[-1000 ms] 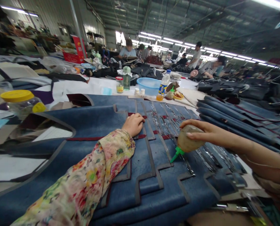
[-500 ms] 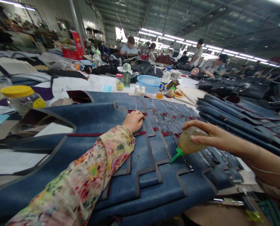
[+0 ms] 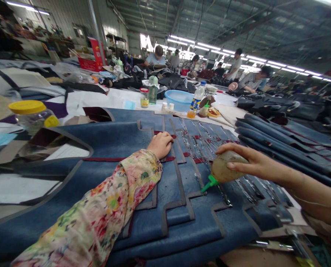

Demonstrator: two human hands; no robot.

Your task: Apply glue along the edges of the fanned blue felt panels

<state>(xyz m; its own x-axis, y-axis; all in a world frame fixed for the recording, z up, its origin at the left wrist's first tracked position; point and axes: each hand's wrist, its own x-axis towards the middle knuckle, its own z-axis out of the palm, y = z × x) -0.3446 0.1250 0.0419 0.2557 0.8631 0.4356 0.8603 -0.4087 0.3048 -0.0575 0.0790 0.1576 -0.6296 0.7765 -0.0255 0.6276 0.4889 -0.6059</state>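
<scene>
Blue leather panels (image 3: 112, 135) with grey edge strips and dark red bands lie overlapped before me. My left hand (image 3: 161, 144) rests on them, fingers loosely bent over a red band, holding nothing. In my right hand (image 3: 239, 159) is a squeeze glue bottle (image 3: 228, 167), cloudy and tilted nozzle-down. Its green nozzle (image 3: 209, 183) points at a grey edge strip (image 3: 194, 194), its tip at or just above the corner. Wet, shiny glue lines (image 3: 200, 146) run along several strips beyond and to the right.
A stack of folded blue panels (image 3: 279, 148) lies to the right. Behind the work stand a blue basin (image 3: 179, 97), a drink bottle (image 3: 197, 99), a second glue bottle (image 3: 204, 110) and a jar (image 3: 144, 98). At left is a yellow-lidded jar (image 3: 29, 115). Other people work farther back.
The grey strip leading to the nozzle was dull and is now shiny with glue. The whole view has shifted slightly; both hands keep nearly the same place on the panels.
</scene>
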